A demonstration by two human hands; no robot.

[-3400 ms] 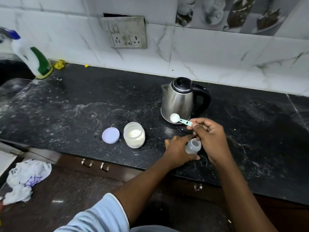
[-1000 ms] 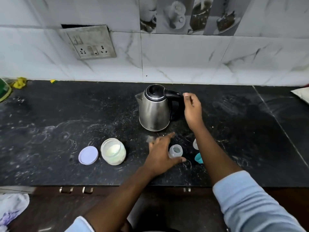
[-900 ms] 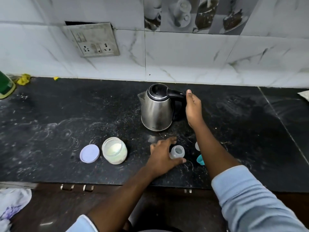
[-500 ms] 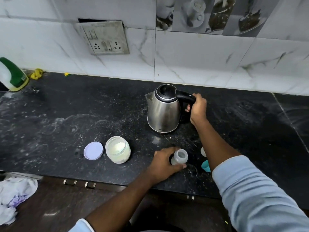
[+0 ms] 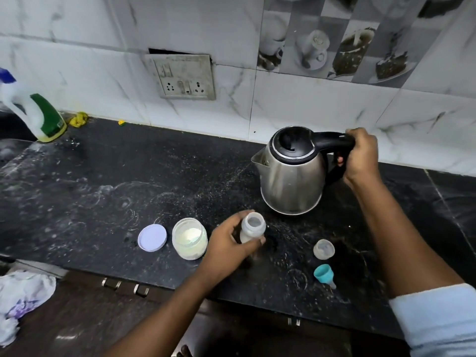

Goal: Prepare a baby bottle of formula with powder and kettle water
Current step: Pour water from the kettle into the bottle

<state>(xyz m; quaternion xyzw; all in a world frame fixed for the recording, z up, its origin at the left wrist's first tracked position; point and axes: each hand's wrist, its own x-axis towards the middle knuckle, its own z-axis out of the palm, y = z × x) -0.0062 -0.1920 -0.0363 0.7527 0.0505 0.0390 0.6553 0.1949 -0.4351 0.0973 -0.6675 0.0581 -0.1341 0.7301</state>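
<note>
A small translucent baby bottle (image 5: 253,226) stands open on the black counter (image 5: 103,181), and my left hand (image 5: 229,244) grips its body. Behind it is a steel kettle (image 5: 291,176) with a black lid and handle; my right hand (image 5: 360,155) grips that handle. The kettle's spout points left, and its base looks close to the counter. Left of the bottle stands an open jar of white powder (image 5: 189,238), with its lilac lid (image 5: 152,237) lying beside it. To the right lie the clear bottle cap (image 5: 323,249) and the teal nipple ring (image 5: 324,274).
A white and green spray bottle (image 5: 36,114) stands at the far left by the wall. A socket plate (image 5: 184,77) is on the tiled wall. A crumpled white cloth (image 5: 23,297) lies below the counter edge at the left. Powder dusts the counter.
My right hand has closed fully round the kettle handle, and the kettle has shifted right and slightly up. My left hand keeps hold of the bottle. The scoop left my right hand earlier.
</note>
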